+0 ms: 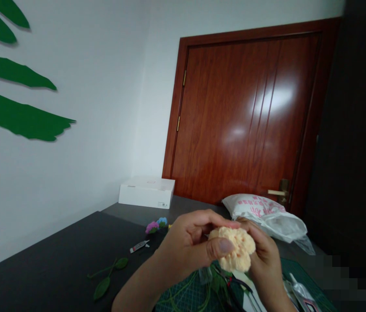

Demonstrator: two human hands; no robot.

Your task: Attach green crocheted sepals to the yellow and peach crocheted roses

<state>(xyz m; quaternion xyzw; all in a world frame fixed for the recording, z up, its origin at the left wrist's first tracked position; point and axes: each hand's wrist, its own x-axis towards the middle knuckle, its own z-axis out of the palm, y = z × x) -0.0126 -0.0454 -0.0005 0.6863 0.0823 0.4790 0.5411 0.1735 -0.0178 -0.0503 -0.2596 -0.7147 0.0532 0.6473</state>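
A pale yellow flower (241, 246) that looks crocheted is held up in front of me, above the table. My left hand (191, 242) grips it from the left, the thumb pressed on its front petals and the fingers bent over the top. From the right and behind, my right hand (265, 255) closes on the same flower; most of its fingers are hidden. Below my hands lie green stems and leaves (218, 281) on a green cutting mat (183, 291). Dark-handled scissors or pliers (249, 284) show partly beneath the right hand.
On the dark table (56, 255) lie a green leaf sprig (102, 287), a small glue tube (138, 246), and purple (152, 227) and blue (162, 222) flowers. A white box (147, 193) and a white plastic bag (260, 212) stand farther back. White-capped tubes (301, 290) lie at right.
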